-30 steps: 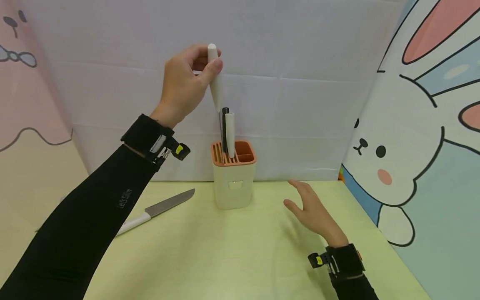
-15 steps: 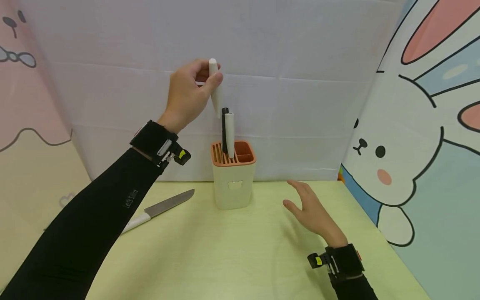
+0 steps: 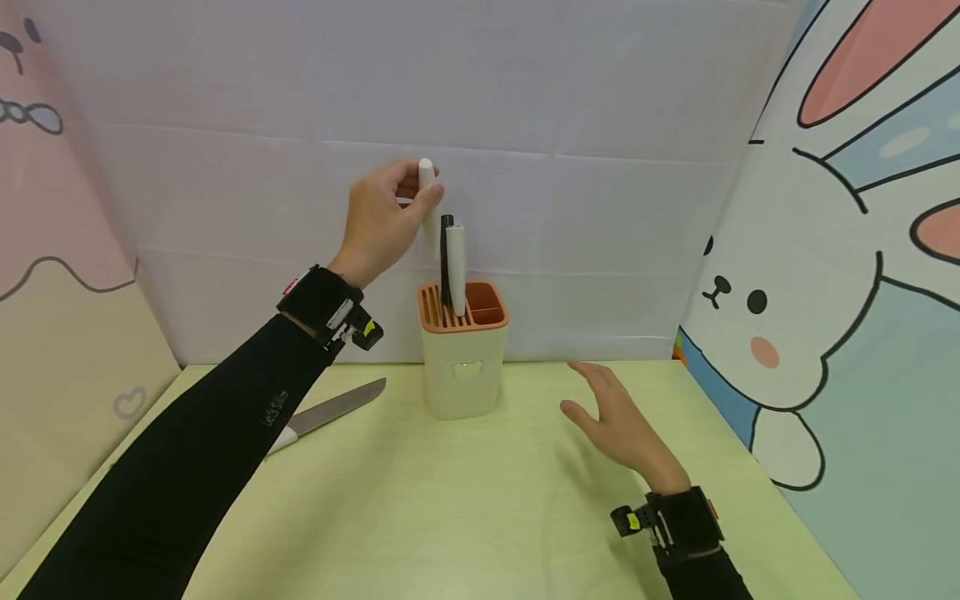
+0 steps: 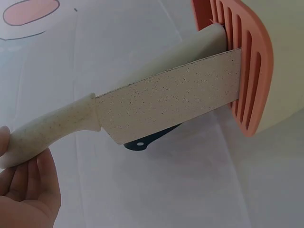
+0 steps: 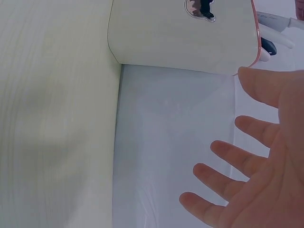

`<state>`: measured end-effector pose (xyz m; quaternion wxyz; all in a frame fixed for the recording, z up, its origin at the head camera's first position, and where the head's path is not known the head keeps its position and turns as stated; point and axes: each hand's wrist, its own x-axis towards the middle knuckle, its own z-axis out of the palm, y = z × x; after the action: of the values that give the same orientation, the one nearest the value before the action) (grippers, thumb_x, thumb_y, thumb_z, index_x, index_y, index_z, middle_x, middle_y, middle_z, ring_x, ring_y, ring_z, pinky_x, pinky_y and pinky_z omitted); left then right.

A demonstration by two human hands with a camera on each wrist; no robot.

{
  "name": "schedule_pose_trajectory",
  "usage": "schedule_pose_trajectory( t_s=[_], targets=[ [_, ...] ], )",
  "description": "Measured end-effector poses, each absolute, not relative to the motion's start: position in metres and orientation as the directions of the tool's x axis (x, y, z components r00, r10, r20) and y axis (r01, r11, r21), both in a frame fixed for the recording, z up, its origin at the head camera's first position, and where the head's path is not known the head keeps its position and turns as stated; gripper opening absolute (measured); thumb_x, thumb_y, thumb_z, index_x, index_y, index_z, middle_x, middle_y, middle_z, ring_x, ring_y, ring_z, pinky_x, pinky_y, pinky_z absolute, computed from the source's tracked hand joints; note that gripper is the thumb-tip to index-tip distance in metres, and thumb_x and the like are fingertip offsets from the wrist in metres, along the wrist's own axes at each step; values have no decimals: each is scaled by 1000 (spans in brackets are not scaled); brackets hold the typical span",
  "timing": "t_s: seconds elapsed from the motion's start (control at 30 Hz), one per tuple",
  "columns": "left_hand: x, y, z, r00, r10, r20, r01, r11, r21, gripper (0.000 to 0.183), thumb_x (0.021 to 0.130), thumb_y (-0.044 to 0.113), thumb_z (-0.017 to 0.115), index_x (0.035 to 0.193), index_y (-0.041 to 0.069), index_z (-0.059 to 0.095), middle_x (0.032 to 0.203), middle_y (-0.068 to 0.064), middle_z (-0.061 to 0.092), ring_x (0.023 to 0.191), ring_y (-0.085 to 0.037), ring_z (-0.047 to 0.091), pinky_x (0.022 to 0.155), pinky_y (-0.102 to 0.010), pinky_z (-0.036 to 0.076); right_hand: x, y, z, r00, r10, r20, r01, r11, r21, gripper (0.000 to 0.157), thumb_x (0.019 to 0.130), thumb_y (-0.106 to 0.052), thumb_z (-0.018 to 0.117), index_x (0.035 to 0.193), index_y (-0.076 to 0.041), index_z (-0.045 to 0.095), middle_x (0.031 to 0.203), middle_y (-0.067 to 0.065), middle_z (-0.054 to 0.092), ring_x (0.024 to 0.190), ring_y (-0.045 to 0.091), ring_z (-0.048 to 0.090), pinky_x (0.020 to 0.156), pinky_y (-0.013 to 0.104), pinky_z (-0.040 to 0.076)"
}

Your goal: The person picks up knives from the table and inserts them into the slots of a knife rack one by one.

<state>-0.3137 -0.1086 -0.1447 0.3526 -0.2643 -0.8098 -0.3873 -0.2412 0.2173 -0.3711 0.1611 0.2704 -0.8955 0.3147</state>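
My left hand pinches a knife by the end of its white handle, thumb on one side and fingers on the other. The knife stands upright over the knife block, its speckled blade partly inside a slot of the orange slotted top. Beside it in other slots stand a black-handled knife and a white-handled knife. To the right of the block my right hand hovers over the table, fingers spread and holding nothing.
A large knife lies on the table left of the block, its white handle partly hidden by my left sleeve. A white sheet hangs behind. Cartoon-printed panels stand at both sides. The block's top also has open compartments.
My left hand has come down with the white-handled knife, so its blade sits deeper in the slot. The right hand has hardly moved.
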Motion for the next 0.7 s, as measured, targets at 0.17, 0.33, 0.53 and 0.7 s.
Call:
schedule_pose_trajectory(
  t_s=[0.17,0.33,0.53,0.7],
  targets=[
    [-319,-109,-155,-616,161,771,699,564,440,26,94,27,63,115,12,64,99,2,65,86,-3,58,78,-20,50,-241,216,-371,-797,-389,461,-592,652,-474,61,98,-32,58,147,-8,30,145,13,33,132,29,31,103,56,33],
    [-323,-110,-166,-613,174,771,700,572,428,25,94,26,63,115,12,65,99,3,65,85,-1,57,77,-19,50,-240,215,-370,-799,-388,460,-590,654,-474,61,98,-32,58,147,-9,30,145,12,33,132,29,32,103,55,33],
    [-327,-111,-176,-617,185,765,698,578,423,25,94,26,63,114,10,64,99,3,65,86,-3,58,77,-22,50,-240,215,-370,-793,-393,465,-597,649,-471,61,98,-31,58,147,-10,30,145,13,33,132,29,31,103,56,33],
    [-330,-111,-185,-643,193,741,680,590,436,26,94,25,64,114,8,64,100,0,65,87,-7,58,79,-23,50,-239,214,-369,-797,-392,459,-593,648,-478,61,98,-32,58,148,-11,30,145,12,33,132,29,32,102,56,33]
  ],
)
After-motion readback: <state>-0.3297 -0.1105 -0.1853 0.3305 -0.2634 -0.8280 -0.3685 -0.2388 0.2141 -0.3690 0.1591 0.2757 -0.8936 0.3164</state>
